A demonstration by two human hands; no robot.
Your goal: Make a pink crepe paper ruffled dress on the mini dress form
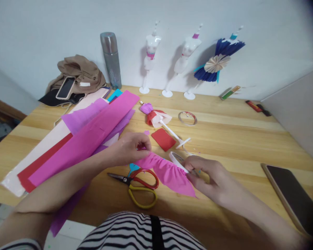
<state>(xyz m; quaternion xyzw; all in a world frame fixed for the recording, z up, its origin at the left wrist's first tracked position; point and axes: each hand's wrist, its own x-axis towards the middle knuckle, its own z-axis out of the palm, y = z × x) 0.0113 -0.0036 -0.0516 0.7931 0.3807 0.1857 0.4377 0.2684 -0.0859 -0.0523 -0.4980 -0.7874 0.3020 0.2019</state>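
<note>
A gathered strip of pink crepe paper stretches between my hands, its upper edge ruffled. My left hand pinches the strip's left end between thumb and fingers. My right hand is closed on a roll of tape, its fingertips at the strip's right end; the exact grip is partly hidden. Below the strip lie scissors with one red and one yellow handle. Beyond it are a folded red piece of paper and a small mannequin dressed in purple, red and white paper, lying on its side.
Long crepe paper sheets cover the table's left. Two bare white mannequins and one in blue paper stand along the wall, near a thermos. A clear ring lies mid-table, a large phone at right.
</note>
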